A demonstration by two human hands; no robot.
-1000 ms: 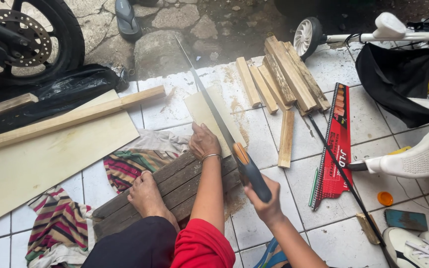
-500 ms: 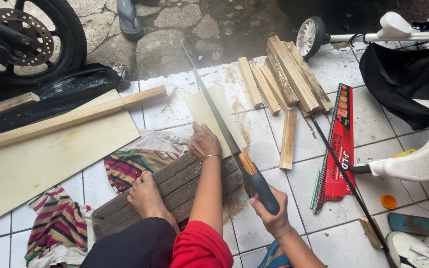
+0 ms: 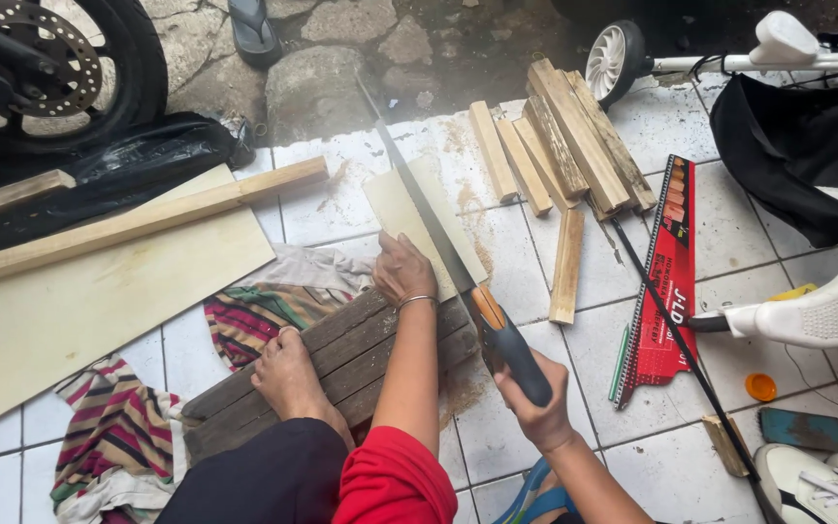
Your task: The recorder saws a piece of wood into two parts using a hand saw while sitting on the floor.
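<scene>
Sawing a thin board on the tiled floor

My one handsaw [image 3: 438, 238] points away from me, up-left, its long grey blade crossing the single pale thin board [image 3: 419, 218]. My right hand [image 3: 533, 408] wraps its dark handle; my left hand [image 3: 402, 270] lies flat, fingers [image 3: 390, 254] pressing the board onto one dark plank block [image 3: 332, 364].

Soft, even daylight fills the scene, bright on the white glazed floor tiles [image 3: 341, 204], which show a mild sheen but no harsh glare. Shadows are faint and diffuse, deepest around the black motorcycle tyre [image 3: 138, 68] at the upper left. Focus is sharp throughout, with slight wide-angle stretching toward the edges.
</scene>
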